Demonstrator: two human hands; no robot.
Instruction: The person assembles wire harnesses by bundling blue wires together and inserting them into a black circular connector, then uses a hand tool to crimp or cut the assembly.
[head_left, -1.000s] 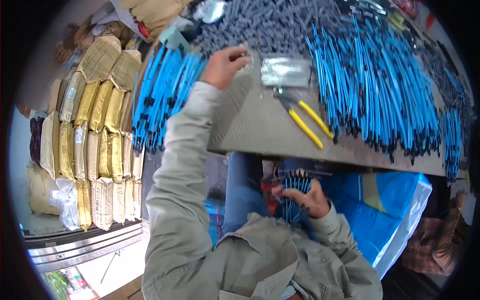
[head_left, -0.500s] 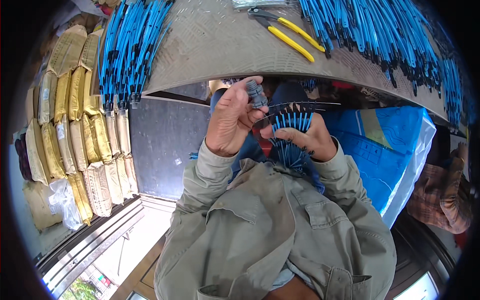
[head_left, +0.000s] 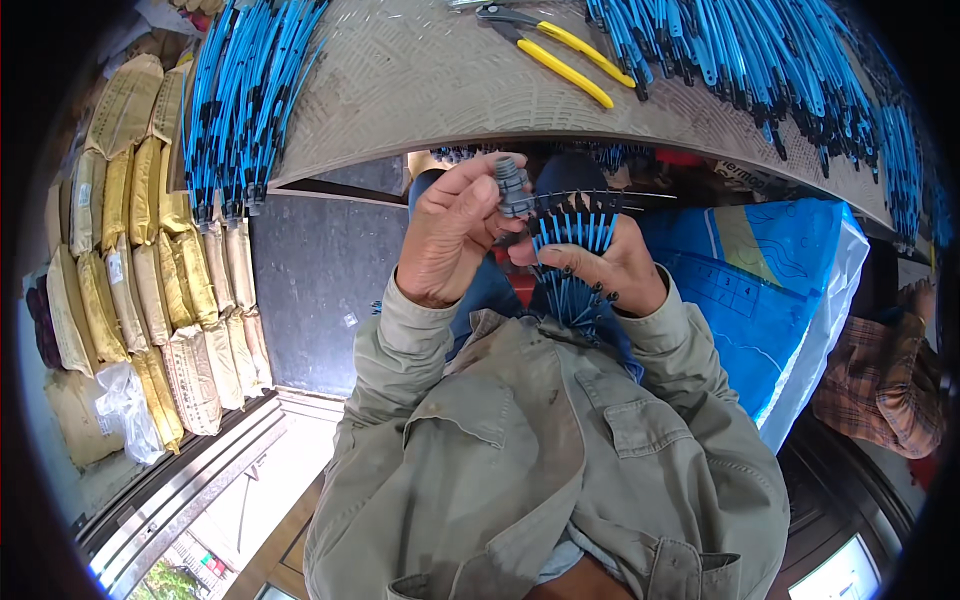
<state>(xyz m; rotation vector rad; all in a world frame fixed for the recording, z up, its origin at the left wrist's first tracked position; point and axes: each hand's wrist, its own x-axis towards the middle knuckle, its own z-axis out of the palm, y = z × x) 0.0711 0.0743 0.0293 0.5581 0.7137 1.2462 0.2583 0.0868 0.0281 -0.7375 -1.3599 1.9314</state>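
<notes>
Between the thumb and fingers of my left hand (head_left: pixel 450 228) is a grey ribbed plastic piece (head_left: pixel 511 178), shaped like a short stack of rings. My right hand (head_left: pixel 622 265) grips a fanned bunch of thin blue strips with black tips (head_left: pixel 577 232), its thumb lying across them. Thin metal wires (head_left: pixel 640 195) run through the black upper ends and stick out to the right. The grey piece is right beside the left end of this row; whether they touch I cannot tell. The strips' lower ends spread out above my lap.
Ahead, the worktable (head_left: pixel 400 90) carries yellow-handled pliers (head_left: pixel 570 70), a bunch of blue strips (head_left: pixel 250 100) at left and a large pile of blue strips (head_left: pixel 740 60) at right. A blue plastic sack (head_left: pixel 740 270) stands on my right. Stacked packages (head_left: pixel 150 240) line the left. Another person's plaid sleeve (head_left: pixel 875 385) shows far right.
The grey piece and the strung blue strips are closer together, the right hand having come slightly left. The whole view has shifted a little. Both hands keep their hold.
</notes>
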